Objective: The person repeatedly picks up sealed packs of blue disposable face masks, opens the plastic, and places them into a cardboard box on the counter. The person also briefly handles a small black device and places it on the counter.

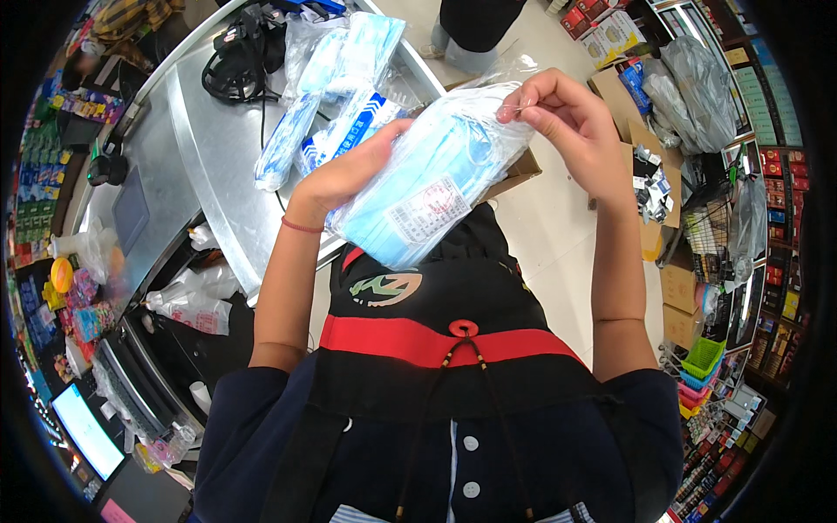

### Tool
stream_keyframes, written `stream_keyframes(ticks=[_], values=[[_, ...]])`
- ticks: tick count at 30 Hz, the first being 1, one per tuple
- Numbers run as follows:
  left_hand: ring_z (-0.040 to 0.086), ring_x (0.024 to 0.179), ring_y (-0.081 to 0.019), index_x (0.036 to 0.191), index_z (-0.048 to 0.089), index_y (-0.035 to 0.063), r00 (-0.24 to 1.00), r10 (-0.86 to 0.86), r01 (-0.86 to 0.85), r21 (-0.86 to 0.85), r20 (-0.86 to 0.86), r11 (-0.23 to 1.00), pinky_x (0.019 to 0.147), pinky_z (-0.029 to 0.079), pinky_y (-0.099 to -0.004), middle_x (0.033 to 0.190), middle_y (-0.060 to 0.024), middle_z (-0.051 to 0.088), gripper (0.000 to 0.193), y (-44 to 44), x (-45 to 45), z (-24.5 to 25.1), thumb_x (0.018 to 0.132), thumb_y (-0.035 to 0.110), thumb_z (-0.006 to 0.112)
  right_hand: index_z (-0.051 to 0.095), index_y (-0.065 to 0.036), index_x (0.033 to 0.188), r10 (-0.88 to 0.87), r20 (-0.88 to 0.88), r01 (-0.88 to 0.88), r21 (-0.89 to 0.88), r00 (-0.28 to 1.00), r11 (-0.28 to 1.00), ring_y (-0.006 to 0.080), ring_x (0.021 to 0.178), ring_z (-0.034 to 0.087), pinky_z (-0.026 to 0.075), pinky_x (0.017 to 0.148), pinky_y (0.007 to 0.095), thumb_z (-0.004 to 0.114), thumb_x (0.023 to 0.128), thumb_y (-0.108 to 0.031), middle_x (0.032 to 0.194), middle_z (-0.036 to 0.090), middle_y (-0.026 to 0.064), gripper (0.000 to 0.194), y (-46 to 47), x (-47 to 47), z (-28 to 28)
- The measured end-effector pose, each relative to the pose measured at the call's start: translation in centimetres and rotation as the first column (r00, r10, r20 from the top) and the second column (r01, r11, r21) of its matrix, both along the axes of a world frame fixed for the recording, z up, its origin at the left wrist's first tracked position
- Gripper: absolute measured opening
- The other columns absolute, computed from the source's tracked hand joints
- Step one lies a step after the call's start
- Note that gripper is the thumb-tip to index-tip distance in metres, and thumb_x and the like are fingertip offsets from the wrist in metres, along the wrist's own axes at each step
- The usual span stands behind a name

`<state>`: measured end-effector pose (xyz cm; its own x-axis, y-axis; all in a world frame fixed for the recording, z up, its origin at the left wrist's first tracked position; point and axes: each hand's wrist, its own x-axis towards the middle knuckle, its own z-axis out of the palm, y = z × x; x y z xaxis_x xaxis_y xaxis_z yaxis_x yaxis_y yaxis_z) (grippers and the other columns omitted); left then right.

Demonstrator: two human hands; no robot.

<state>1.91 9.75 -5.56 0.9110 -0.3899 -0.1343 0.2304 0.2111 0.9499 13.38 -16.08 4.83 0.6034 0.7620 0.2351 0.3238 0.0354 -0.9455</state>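
My left hand [356, 160] grips the side of a clear plastic pack of blue disposable face masks [451, 140], raised in front of my waist. White ear loops bunch at the pack's upper end, and a paper label with a red stamp lies inside near the lower end. At the top right corner, my right hand [556, 118] pinches the thin clear film between thumb and fingertips. Behind my left hand, more mask packs [350, 59] lie on the metal counter [216, 150], some with blue-and-white printed wrapping.
A black strapped headset-like device [242, 59] with a cable lies on the counter. An open cardboard box [516, 173] sits partly behind the held pack. Another person's legs [471, 39] stand beyond the counter. Stocked shelves and cartons [680, 287] line the right side; a lit screen [88, 428] is lower left.
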Motion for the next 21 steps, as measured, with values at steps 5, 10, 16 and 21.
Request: stream_keyframes(ticks=[5,10,16,21], values=[[0.044,0.125,-0.0175,0.141,0.039,-0.0025,0.979,0.097,-0.116,-0.096,-0.177,0.989,0.104,0.037,-0.0292,0.137,-0.0141,0.047,0.069,-0.9,-0.1,1.2,0.099,0.052,0.044,0.055,-0.001,0.102,0.055,-0.409,-0.139,-0.179,0.911,0.974,0.0191,0.093,0.069,0.052,0.079,0.0273,0.059,0.092,-0.007,0.106,0.068,0.0159,0.013,-0.4,-0.4,2.6],[0.049,0.119,-0.0138,0.142,0.039,-0.0022,0.991,-0.030,0.054,0.189,-0.129,0.980,0.100,0.040,-0.0280,0.131,-0.0111,0.052,0.061,-0.9,-0.1,1.9,0.100,0.042,0.049,0.054,0.005,0.124,-0.067,-0.622,-0.179,-0.324,0.780,0.929,0.0217,0.096,0.069,0.053,0.084,0.0300,0.066,0.085,-0.002,0.108,0.068,0.0173,0.041,-1.9,-2.2,2.3],[0.054,0.105,-0.0109,0.131,0.051,0.0007,0.972,-0.209,0.233,0.348,-0.106,0.908,0.091,0.045,-0.0264,0.114,-0.0059,0.061,0.049,-1.5,0.7,2.4,0.100,0.038,0.052,0.061,0.000,0.103,0.011,-0.799,-0.310,-0.221,0.601,0.925,0.0202,0.100,0.067,0.052,0.088,0.0292,0.071,0.081,-0.001,0.115,0.066,0.0174,0.025,-3.4,-4.3,-0.1],[0.055,0.103,-0.0110,0.126,0.054,0.0012,0.947,-0.314,0.316,0.386,-0.070,0.867,0.089,0.046,-0.0267,0.112,-0.0064,0.061,0.047,-2.6,2.1,3.1,0.100,0.040,0.051,0.062,-0.005,0.095,-0.057,-0.811,-0.290,-0.272,0.582,0.917,0.0188,0.103,0.065,0.048,0.091,0.0288,0.071,0.082,-0.005,0.118,0.065,0.0161,0.016,-4.4,-5.4,-0.6]])
